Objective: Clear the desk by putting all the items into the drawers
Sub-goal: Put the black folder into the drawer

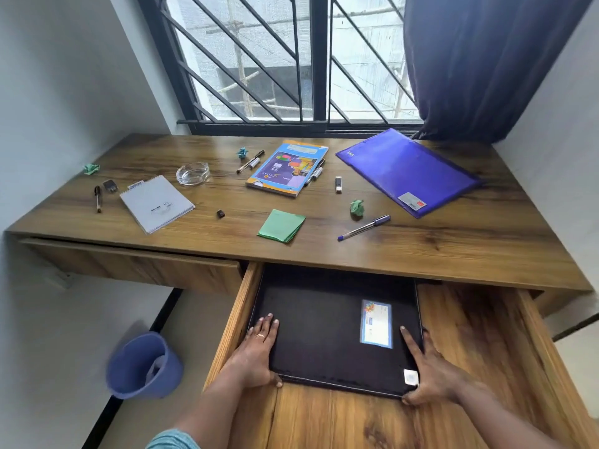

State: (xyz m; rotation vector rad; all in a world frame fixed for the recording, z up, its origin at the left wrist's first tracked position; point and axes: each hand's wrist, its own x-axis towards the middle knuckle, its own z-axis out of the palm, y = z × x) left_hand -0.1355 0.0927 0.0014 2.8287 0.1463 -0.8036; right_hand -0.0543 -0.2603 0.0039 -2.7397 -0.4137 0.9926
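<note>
A dark blue curtain (479, 59) hangs right of the barred window (319, 59). A blue wastebasket (129, 374) stands far below-left of it.

Wooden desk (453, 244) (pens (363, 227), notepads (157, 207), folder (408, 171))

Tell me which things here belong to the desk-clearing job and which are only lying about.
Job: black folder, held by left hand and right hand; open drawer; blue folder; exercise book; notepad; green notes; blue pen; glass ashtray; USB stick.
Lying about: blue bin on the floor; curtain; window.
</note>
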